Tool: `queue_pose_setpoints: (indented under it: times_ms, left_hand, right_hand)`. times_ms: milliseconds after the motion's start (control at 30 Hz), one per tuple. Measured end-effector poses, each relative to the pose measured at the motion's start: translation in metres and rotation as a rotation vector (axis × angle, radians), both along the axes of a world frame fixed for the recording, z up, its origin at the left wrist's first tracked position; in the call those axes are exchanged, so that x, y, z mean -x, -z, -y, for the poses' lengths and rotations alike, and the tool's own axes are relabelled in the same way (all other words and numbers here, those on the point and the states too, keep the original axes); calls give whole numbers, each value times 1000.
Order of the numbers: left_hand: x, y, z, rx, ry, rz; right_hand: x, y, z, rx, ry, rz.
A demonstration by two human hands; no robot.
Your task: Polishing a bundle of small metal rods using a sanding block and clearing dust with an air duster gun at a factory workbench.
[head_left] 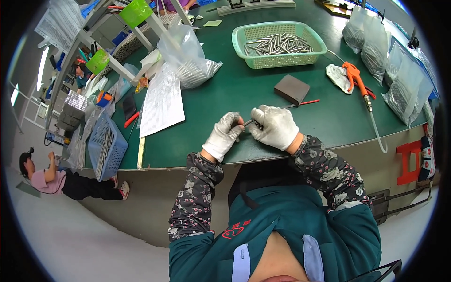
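Two white-gloved hands meet just above the near edge of a green worktable [263, 94], fingertips pressed together around a small metal rod [247, 122]. The left hand [224, 135] pinches one end between thumb and forefinger, and the right hand [276, 126] has its fingers curled closed on the other end, so only a short grey stretch shows between the gloves. What the fingers are doing to the rod is too small to make out; it may be a second small part at the right fingertips. The rod looks stiff, light and smooth, likely slippery against cotton gloves, so a firm pinch near each end, as here, seems the steadiest hold. Both forearms wear dark floral sleeve covers. Just beyond the hands lie a dark grey block [292, 89] and a red pencil [307, 102]. Farther back sits a teal plastic basket [280, 44] heaped with similar metal rods. To the right are an orange air blow gun [356, 79] with its clear hose, a crumpled cloth and several clear bags of metal parts [404, 89]. To the left lie a printed paper sheet [162, 101], another clear bag and a blue crate [108, 145]. Nothing lies between the hands and the basket. Another person crouches on the floor far left.
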State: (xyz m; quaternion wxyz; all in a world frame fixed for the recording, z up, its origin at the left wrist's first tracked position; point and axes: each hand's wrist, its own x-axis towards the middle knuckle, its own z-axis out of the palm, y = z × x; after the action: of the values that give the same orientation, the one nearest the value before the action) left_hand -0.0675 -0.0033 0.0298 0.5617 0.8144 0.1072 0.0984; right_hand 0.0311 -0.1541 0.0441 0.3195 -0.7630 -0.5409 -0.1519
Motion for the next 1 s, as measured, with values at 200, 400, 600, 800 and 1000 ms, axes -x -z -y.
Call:
queue_pose_setpoints:
  times_ms: [200,400,600,800,1000]
  left_hand:
    - [-10,12,4,-708,136,328]
    - [9,1,17,-542,3,377]
    - [53,17,19,-376,-215,374]
    - [90,9,75,-792,-34,555]
    - [98,85,117,-533,-77,89]
  right_hand:
    - [3,-4,-2,18,-55,59]
    - [-1,12,2,-357,-36,-501]
    - [47,-6,34,-550,-296,-2024]
    - [91,89,63,-205,-363,-2730]
    - [79,163,61,-499,-186,-2978]
